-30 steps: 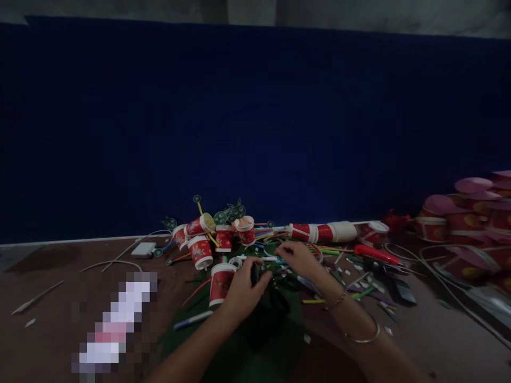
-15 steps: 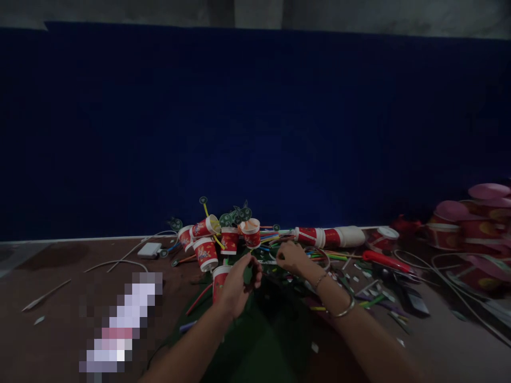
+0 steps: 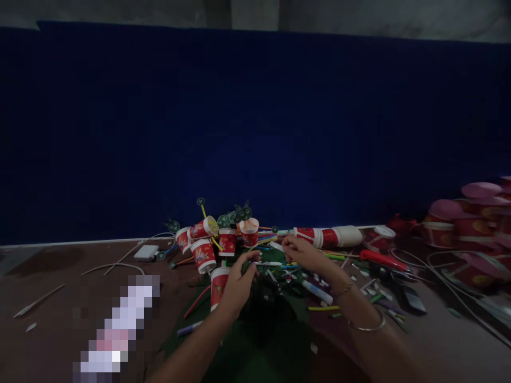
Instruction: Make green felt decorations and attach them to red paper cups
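My left hand is closed, thumb against fingers, around a dark green paper cutout that is mostly hidden. My right hand is pinched above the pile of straws, with a small white strip at its fingertips. Just left of my left hand stands a red paper cup with a white rim. Behind it are more red cups, some tipped over, with coloured straws and round green cutouts. A white marker lies between my hands.
A stack of red cups lies on its side at the back. To the right are a red tool handle, paper scraps and a glue stick. Cups with pink discs stand far right. A white adapter with cable lies left.
My right hand has risen slightly out of the pile, and a white strip now shows at its fingertips. My left hand has turned, hiding more of the green cutout.
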A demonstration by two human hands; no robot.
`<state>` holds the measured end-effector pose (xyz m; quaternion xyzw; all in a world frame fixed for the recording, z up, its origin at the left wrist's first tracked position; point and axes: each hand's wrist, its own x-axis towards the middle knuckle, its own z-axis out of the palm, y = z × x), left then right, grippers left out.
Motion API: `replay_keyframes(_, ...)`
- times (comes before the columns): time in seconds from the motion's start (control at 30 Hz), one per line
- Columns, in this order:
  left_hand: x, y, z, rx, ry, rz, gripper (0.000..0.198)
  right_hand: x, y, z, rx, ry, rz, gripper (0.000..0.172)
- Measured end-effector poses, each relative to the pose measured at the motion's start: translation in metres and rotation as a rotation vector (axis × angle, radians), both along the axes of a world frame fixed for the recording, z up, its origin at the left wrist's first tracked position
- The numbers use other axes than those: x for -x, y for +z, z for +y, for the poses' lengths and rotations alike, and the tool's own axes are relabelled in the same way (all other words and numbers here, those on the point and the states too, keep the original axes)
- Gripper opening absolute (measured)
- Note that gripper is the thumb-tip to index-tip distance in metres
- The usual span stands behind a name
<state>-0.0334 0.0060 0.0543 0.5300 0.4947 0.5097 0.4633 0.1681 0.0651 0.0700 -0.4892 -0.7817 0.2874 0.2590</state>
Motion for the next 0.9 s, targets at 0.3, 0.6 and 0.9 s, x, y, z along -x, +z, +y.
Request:
replay_keyframes(0.3, 0.0, -0.009, -0.003, -0.332, -0.031, 0.253, 0.043, 0.017, 0.019, -0.035, 0.097, 0.179, 0.203, 0.01)
replay_keyframes(0.6, -0.003, 0.0, -0.007, -0.185, 0.01, 0.098, 0.044, 0.013, 0.022, -0.043, -0.007, 0.241, 0.041, 0.018)
replay_keyframes(0.9, -0.006, 0.006, -0.01, -0.085, 0.031, -0.028, 0.052, 0.023, 0.014, -0.047, -0.245, 0.243, -0.272, 0.026)
